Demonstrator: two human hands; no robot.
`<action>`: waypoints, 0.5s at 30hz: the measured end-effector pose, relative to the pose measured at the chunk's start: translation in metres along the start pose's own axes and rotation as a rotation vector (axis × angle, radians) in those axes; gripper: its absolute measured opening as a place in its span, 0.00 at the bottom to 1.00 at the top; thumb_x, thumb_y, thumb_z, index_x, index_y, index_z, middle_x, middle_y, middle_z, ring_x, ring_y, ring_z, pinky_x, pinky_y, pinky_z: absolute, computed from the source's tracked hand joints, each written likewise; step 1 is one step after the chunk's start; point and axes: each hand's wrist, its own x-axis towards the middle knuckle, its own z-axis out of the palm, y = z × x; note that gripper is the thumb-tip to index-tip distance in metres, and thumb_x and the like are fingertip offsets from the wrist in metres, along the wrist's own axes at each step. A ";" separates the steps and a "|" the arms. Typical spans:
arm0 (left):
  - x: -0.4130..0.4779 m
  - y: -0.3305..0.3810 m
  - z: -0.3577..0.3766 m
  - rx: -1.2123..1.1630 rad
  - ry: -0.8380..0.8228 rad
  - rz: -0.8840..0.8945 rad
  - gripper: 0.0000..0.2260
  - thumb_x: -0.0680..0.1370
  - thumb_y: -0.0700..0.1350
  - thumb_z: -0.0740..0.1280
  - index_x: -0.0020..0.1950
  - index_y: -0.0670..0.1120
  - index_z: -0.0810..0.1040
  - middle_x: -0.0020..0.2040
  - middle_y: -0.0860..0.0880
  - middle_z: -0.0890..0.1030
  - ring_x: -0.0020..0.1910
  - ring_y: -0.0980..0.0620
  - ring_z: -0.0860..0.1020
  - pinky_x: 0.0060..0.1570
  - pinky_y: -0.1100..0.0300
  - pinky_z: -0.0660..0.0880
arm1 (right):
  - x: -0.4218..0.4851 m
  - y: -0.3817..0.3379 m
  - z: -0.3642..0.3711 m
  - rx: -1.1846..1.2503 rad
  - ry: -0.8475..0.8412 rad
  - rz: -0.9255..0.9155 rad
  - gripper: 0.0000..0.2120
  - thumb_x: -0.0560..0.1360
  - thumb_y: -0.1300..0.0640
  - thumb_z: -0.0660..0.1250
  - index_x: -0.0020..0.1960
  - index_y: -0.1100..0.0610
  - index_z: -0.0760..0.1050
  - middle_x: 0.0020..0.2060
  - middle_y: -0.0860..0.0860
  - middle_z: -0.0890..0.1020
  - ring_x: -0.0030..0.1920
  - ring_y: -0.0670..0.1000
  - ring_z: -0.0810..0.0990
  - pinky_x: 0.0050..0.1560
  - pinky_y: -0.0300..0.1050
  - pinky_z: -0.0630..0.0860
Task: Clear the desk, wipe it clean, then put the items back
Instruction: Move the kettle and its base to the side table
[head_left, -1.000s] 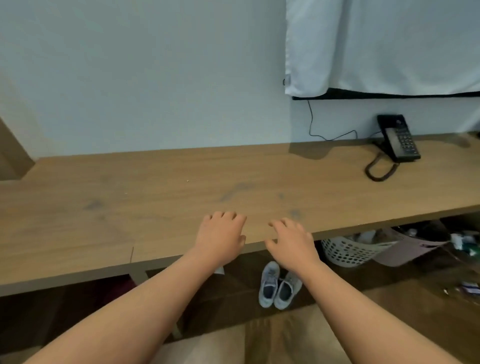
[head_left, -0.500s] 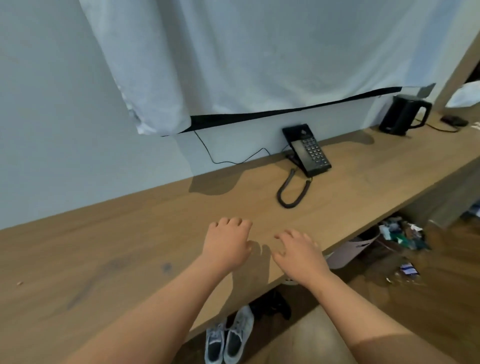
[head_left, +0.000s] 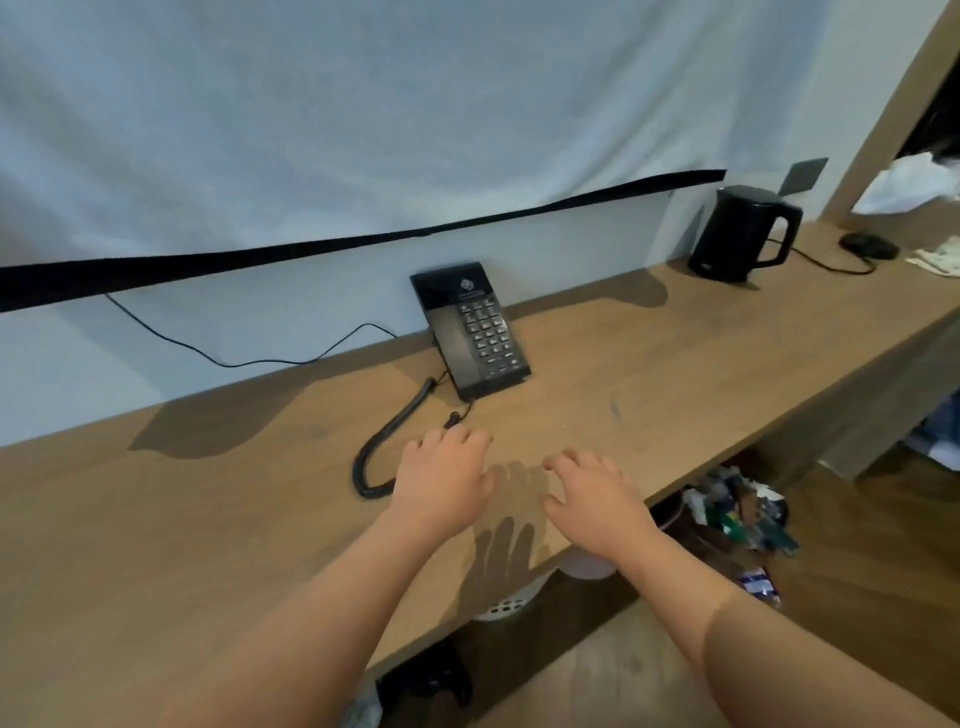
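A long wooden desk (head_left: 208, 519) runs along the wall. On it a black telephone (head_left: 470, 327) lies near the wall, its coiled cord (head_left: 387, 441) looping toward me. A black electric kettle (head_left: 740, 234) stands at the far right, and its cable runs to a black base (head_left: 868, 244). My left hand (head_left: 441, 483) hovers palm down just in front of the cord's end, fingers loosely bent, holding nothing. My right hand (head_left: 597, 499) hovers beside it near the desk's front edge, also holding nothing.
A white sheet (head_left: 363, 114) hangs over a dark-edged screen on the wall. White cloth (head_left: 935, 260) lies at the desk's far right end. Under the desk are a white basket (head_left: 506, 605), scattered litter (head_left: 743, 514) and dark shoes (head_left: 431, 680).
My view has swung right along the desk, bringing the telephone closer and the kettle into sight. Both hands stay held out side by side, holding nothing.
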 end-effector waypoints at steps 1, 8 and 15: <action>0.014 0.017 0.001 -0.013 -0.001 -0.021 0.20 0.80 0.52 0.56 0.72 0.51 0.63 0.68 0.50 0.69 0.67 0.47 0.66 0.63 0.51 0.64 | 0.008 0.021 -0.008 -0.002 -0.005 -0.018 0.22 0.80 0.49 0.57 0.72 0.49 0.62 0.69 0.50 0.67 0.69 0.53 0.64 0.67 0.49 0.61; 0.105 0.107 0.007 -0.009 0.006 -0.084 0.20 0.80 0.52 0.56 0.72 0.51 0.63 0.69 0.51 0.69 0.67 0.48 0.67 0.63 0.52 0.64 | 0.075 0.141 -0.044 0.059 -0.057 -0.041 0.22 0.80 0.48 0.57 0.73 0.49 0.62 0.70 0.50 0.66 0.69 0.54 0.63 0.68 0.50 0.61; 0.221 0.174 0.027 0.025 0.016 -0.087 0.19 0.80 0.52 0.56 0.70 0.51 0.65 0.67 0.50 0.71 0.65 0.48 0.69 0.61 0.53 0.66 | 0.161 0.239 -0.073 0.072 -0.059 -0.028 0.22 0.80 0.49 0.57 0.72 0.50 0.62 0.70 0.49 0.66 0.70 0.53 0.62 0.69 0.50 0.60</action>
